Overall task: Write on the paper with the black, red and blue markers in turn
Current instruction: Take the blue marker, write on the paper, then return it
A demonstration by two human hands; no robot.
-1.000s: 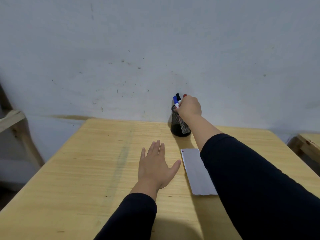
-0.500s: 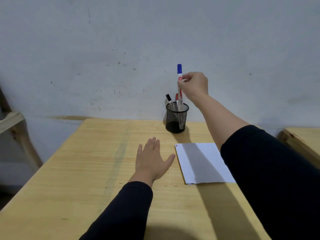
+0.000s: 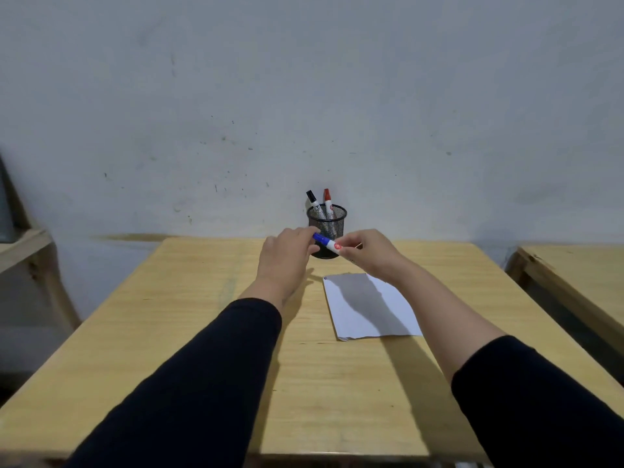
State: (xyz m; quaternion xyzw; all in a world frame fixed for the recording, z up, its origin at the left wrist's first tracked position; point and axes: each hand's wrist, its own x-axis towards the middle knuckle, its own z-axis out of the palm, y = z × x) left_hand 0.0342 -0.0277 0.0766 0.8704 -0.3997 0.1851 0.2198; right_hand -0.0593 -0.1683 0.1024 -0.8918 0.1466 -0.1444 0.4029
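My right hand (image 3: 369,255) holds the blue marker (image 3: 327,243) by its white barrel, above the table in front of the pen holder. My left hand (image 3: 287,261) has its fingertips on the marker's blue cap end. The black mesh pen holder (image 3: 327,228) stands at the table's far edge by the wall, with the black marker (image 3: 314,204) and the red marker (image 3: 327,202) upright in it. A white sheet of paper (image 3: 368,307) lies flat on the table, under my right forearm and partly in its shadow.
The wooden table (image 3: 202,325) runs up to a grey-white wall. A second wooden table (image 3: 574,275) stands at the right, a wooden frame (image 3: 30,255) at the left.
My right hand has lifted the blue marker out of the holder and brought it down in front of it. My left hand rose off the table and took hold of the cap end.
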